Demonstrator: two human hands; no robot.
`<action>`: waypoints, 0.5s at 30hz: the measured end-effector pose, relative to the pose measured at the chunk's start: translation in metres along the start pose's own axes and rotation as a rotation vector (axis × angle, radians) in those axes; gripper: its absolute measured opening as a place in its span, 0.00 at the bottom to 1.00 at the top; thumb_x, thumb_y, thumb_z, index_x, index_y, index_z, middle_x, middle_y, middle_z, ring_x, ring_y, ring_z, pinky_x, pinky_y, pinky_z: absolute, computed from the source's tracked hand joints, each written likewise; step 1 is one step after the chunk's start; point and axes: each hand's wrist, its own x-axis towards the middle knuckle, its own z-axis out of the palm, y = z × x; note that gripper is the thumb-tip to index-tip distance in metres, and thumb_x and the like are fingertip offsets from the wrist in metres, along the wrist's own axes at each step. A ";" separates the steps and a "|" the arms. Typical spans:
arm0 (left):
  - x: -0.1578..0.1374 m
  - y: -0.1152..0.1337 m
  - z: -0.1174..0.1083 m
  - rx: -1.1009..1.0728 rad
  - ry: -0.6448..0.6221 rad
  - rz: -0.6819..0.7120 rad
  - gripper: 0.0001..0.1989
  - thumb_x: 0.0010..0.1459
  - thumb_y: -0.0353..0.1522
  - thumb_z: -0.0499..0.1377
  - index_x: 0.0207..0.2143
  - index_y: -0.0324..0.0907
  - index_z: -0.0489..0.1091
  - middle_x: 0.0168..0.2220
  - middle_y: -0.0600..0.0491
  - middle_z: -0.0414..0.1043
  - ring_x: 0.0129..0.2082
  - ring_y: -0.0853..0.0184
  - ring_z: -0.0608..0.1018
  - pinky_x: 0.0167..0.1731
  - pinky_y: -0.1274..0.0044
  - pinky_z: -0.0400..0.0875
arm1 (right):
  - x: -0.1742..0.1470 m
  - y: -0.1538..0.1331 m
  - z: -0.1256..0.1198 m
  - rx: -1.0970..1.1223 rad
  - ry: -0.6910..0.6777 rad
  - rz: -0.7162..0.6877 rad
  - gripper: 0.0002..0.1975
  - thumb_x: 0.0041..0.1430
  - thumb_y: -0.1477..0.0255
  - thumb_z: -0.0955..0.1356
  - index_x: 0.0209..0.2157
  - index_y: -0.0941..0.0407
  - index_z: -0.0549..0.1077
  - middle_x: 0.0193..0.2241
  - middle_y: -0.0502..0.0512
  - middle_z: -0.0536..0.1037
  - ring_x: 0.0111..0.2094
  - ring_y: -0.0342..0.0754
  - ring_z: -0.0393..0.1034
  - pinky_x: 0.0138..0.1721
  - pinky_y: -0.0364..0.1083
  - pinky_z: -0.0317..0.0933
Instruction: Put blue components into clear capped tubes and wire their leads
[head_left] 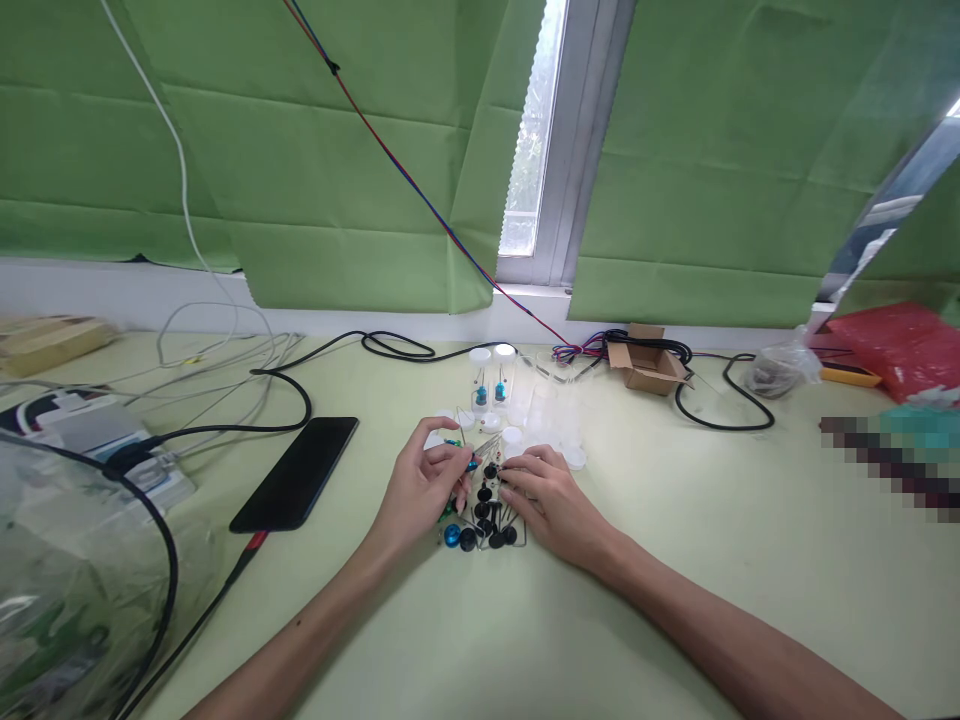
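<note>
My left hand [431,475] is closed in a pinch on a small blue-headed metal piece [472,464]; its thin shaft shows near the fingertips. My right hand [551,497] reaches in from the other side, fingers loosely stretched at the edge of a pile of black round-headed metal pieces [484,510]. Its fingertips are beside the black heads, and I see nothing held in them. A shiny blue round head [451,536] lies at the near left of the pile. Bits of green show under my left hand. Beyond stand two clear tubes [481,380] with white caps and blue-based pieces inside.
More clear containers [547,415] lie behind my right hand. A black phone [296,475] with a cable is on the left. Farther back are a small open cardboard box [651,368] and black cables [397,345]. A clear plastic bag [82,600] fills the near left.
</note>
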 end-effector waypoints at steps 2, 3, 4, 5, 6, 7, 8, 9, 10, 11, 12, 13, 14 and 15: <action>0.000 0.001 0.000 0.006 -0.013 0.000 0.20 0.54 0.45 0.64 0.43 0.45 0.64 0.21 0.60 0.70 0.15 0.72 0.69 0.21 0.77 0.66 | 0.000 0.000 0.000 -0.006 0.003 -0.001 0.10 0.67 0.73 0.65 0.47 0.53 0.77 0.44 0.59 0.79 0.47 0.56 0.65 0.48 0.58 0.65; 0.000 0.001 0.000 0.012 -0.019 -0.001 0.20 0.54 0.45 0.64 0.43 0.44 0.66 0.21 0.60 0.70 0.15 0.71 0.69 0.21 0.77 0.66 | 0.000 0.000 0.000 -0.008 0.003 -0.001 0.10 0.67 0.73 0.65 0.47 0.53 0.76 0.44 0.59 0.79 0.47 0.56 0.66 0.48 0.58 0.65; 0.000 0.001 -0.001 0.018 -0.023 -0.003 0.20 0.53 0.45 0.64 0.42 0.43 0.68 0.21 0.59 0.70 0.16 0.71 0.69 0.21 0.76 0.67 | 0.000 0.000 0.000 -0.009 0.002 0.000 0.10 0.67 0.73 0.65 0.47 0.53 0.76 0.44 0.59 0.79 0.47 0.56 0.65 0.48 0.58 0.65; 0.000 0.000 -0.001 0.027 -0.027 -0.004 0.19 0.53 0.45 0.64 0.40 0.42 0.70 0.21 0.58 0.70 0.16 0.71 0.69 0.21 0.76 0.67 | -0.001 0.000 0.000 -0.008 0.001 0.001 0.10 0.67 0.73 0.66 0.47 0.53 0.76 0.44 0.59 0.78 0.47 0.56 0.65 0.48 0.58 0.65; 0.001 -0.001 -0.002 0.036 -0.032 -0.006 0.19 0.53 0.45 0.64 0.39 0.41 0.71 0.21 0.58 0.70 0.16 0.71 0.69 0.22 0.76 0.66 | -0.001 0.000 0.000 -0.008 -0.002 0.005 0.10 0.67 0.73 0.66 0.48 0.53 0.76 0.44 0.59 0.78 0.48 0.56 0.65 0.48 0.58 0.65; 0.001 -0.003 -0.003 0.045 -0.034 -0.005 0.18 0.53 0.45 0.64 0.38 0.41 0.71 0.20 0.58 0.70 0.16 0.71 0.69 0.22 0.76 0.66 | -0.001 0.000 0.000 -0.007 -0.004 0.008 0.11 0.66 0.73 0.66 0.48 0.53 0.76 0.45 0.59 0.78 0.48 0.57 0.64 0.49 0.58 0.65; 0.002 -0.004 -0.003 0.054 -0.035 -0.005 0.17 0.54 0.44 0.64 0.37 0.40 0.72 0.20 0.57 0.69 0.16 0.71 0.69 0.22 0.76 0.66 | -0.001 0.000 0.001 -0.007 -0.006 0.011 0.11 0.66 0.73 0.66 0.48 0.53 0.75 0.45 0.59 0.77 0.48 0.57 0.64 0.49 0.59 0.65; 0.003 -0.006 -0.004 0.061 -0.036 -0.005 0.16 0.54 0.44 0.64 0.36 0.40 0.72 0.20 0.57 0.69 0.16 0.71 0.70 0.22 0.76 0.66 | -0.001 0.000 0.001 -0.009 -0.008 0.012 0.11 0.66 0.73 0.66 0.48 0.53 0.75 0.46 0.60 0.77 0.49 0.57 0.64 0.49 0.59 0.65; 0.003 -0.007 -0.004 0.065 -0.037 -0.006 0.16 0.55 0.44 0.64 0.36 0.40 0.72 0.20 0.57 0.69 0.16 0.71 0.70 0.22 0.76 0.66 | -0.001 0.000 0.001 -0.010 -0.012 0.013 0.11 0.66 0.73 0.66 0.48 0.53 0.75 0.46 0.60 0.76 0.49 0.58 0.63 0.49 0.59 0.65; 0.003 -0.008 -0.004 0.066 -0.036 -0.008 0.16 0.55 0.44 0.64 0.36 0.40 0.72 0.19 0.57 0.69 0.16 0.71 0.69 0.22 0.76 0.66 | -0.001 0.000 0.001 -0.012 -0.016 0.014 0.11 0.66 0.73 0.66 0.48 0.54 0.75 0.46 0.60 0.76 0.49 0.58 0.63 0.49 0.59 0.64; 0.003 -0.008 -0.004 0.064 -0.035 -0.009 0.16 0.55 0.43 0.64 0.36 0.40 0.72 0.19 0.57 0.69 0.16 0.71 0.69 0.22 0.76 0.65 | -0.001 0.000 0.001 -0.013 -0.020 0.016 0.11 0.66 0.73 0.66 0.48 0.54 0.75 0.46 0.60 0.76 0.48 0.57 0.63 0.49 0.59 0.64; 0.003 -0.008 -0.004 0.063 -0.035 -0.011 0.16 0.55 0.43 0.64 0.36 0.40 0.72 0.19 0.57 0.69 0.16 0.71 0.69 0.22 0.76 0.65 | -0.001 0.000 0.001 -0.014 -0.025 0.020 0.10 0.66 0.74 0.66 0.48 0.54 0.75 0.45 0.60 0.76 0.48 0.57 0.63 0.49 0.59 0.64; 0.003 -0.008 -0.004 0.062 -0.037 -0.011 0.16 0.55 0.43 0.64 0.36 0.40 0.71 0.19 0.57 0.69 0.16 0.70 0.69 0.22 0.76 0.65 | -0.001 0.000 0.001 -0.013 -0.028 0.024 0.10 0.66 0.74 0.66 0.47 0.55 0.75 0.45 0.60 0.76 0.48 0.57 0.63 0.50 0.59 0.64; 0.003 -0.008 -0.004 0.063 -0.038 -0.011 0.16 0.55 0.43 0.64 0.36 0.40 0.71 0.20 0.57 0.69 0.16 0.71 0.69 0.22 0.76 0.65 | -0.001 0.000 0.001 -0.012 -0.030 0.028 0.10 0.66 0.74 0.66 0.47 0.55 0.75 0.45 0.60 0.76 0.48 0.57 0.63 0.50 0.59 0.64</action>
